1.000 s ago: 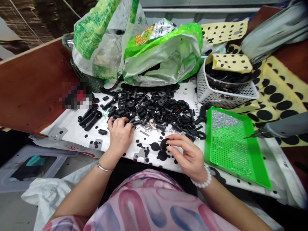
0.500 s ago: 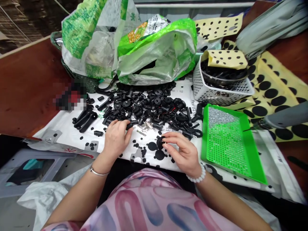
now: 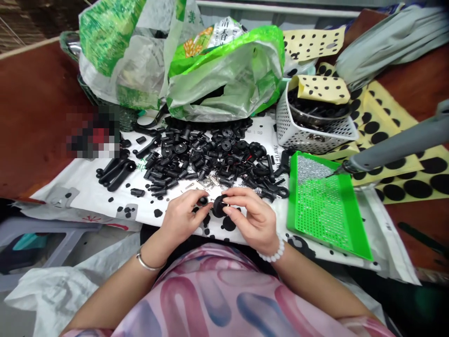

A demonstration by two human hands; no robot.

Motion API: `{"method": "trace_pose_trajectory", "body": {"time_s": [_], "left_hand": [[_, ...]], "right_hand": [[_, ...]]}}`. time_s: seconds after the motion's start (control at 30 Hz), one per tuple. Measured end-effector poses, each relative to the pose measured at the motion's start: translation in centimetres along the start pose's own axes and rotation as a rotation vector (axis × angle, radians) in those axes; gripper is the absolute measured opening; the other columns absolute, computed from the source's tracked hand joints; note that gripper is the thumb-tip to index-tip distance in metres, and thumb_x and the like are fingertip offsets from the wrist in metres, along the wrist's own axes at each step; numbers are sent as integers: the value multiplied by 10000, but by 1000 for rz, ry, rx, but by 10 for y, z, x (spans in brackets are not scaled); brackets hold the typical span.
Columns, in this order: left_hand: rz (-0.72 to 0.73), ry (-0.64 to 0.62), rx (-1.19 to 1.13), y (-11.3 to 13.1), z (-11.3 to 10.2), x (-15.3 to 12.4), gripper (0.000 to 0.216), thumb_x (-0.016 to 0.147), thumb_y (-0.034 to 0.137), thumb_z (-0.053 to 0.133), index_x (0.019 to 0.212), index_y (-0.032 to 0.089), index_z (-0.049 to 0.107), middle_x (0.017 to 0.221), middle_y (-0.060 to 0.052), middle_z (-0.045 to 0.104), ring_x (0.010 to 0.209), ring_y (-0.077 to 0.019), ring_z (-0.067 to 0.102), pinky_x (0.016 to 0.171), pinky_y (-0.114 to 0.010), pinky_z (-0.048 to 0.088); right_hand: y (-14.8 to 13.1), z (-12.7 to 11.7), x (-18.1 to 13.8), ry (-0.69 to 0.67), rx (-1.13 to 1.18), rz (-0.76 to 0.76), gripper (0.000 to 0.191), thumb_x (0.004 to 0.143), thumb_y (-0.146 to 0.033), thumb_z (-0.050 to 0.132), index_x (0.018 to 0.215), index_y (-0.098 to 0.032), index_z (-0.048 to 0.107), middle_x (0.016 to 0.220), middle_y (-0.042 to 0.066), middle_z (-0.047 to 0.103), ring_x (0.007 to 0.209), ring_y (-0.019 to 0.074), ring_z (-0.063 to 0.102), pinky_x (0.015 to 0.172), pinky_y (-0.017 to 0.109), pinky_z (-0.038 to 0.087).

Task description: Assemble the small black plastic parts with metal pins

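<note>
The left grip (image 3: 182,213) pinches a black piece (image 3: 202,201), the right grip (image 3: 257,216) a black disc (image 3: 218,207).

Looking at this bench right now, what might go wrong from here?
The small black part in the left hand could slip and get lost near the similar-coloured pile of black parts. The grey pointed tool, reaching over the green tray, might get bumped and scatter the silver bits.

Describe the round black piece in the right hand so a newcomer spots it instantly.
Find the green tray. Left of it, past a white bracelet, the right hand pinches the round black piece. It looks broader than the small dark part in the left hand.
</note>
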State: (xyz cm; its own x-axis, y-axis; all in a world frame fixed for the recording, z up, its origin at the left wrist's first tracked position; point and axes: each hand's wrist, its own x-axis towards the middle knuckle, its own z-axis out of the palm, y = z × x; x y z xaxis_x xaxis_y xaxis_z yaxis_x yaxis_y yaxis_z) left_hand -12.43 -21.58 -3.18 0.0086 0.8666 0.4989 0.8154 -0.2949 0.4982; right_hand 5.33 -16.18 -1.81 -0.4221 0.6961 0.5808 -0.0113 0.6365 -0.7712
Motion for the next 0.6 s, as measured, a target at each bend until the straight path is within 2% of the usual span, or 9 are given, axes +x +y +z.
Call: {"method": "trace_pose_trajectory", "body": {"time_s": [0.13, 0.3, 0.47, 0.6], "left_hand": [[63, 92, 125, -1, 1, -5, 148, 816, 250, 558, 928, 160, 596, 787, -45, 638, 676, -138, 599, 615, -241, 486], [106, 196, 185, -1, 5, -9, 76, 792, 223, 579, 846, 174, 559, 774, -43, 620, 725, -159, 604, 650, -262, 494], [129, 233, 181, -1, 9, -11, 68, 781, 196, 564, 840, 184, 532, 784, -46, 606, 724, -162, 593, 641, -274, 493], [151, 218, 172, 1, 13, -13, 94, 769, 149, 532, 857, 184, 530, 793, -50, 601, 730, -168, 587, 640, -288, 498]], "right_hand": [[-1, 1, -3, 8, -7, 66, 152, 792, -117, 605, 909, -202, 651, 975, 87, 647, 909, 200, 618, 818, 378, 515], [-5, 2, -7, 29, 15, 120, 127, 796, -136, 606, 896, -197, 656, 953, 87, 647, 888, 196, 621, 805, 372, 519], [-8, 1, -10, 21, 25, 150, 101, 807, -158, 597, 884, -195, 652, 952, 96, 647, 891, 202, 625, 789, 372, 530], [-8, 3, -15, 2, -6, 102, 128, 799, -132, 601, 895, -197, 655, 958, 94, 647, 893, 199, 626, 793, 362, 528]]}}
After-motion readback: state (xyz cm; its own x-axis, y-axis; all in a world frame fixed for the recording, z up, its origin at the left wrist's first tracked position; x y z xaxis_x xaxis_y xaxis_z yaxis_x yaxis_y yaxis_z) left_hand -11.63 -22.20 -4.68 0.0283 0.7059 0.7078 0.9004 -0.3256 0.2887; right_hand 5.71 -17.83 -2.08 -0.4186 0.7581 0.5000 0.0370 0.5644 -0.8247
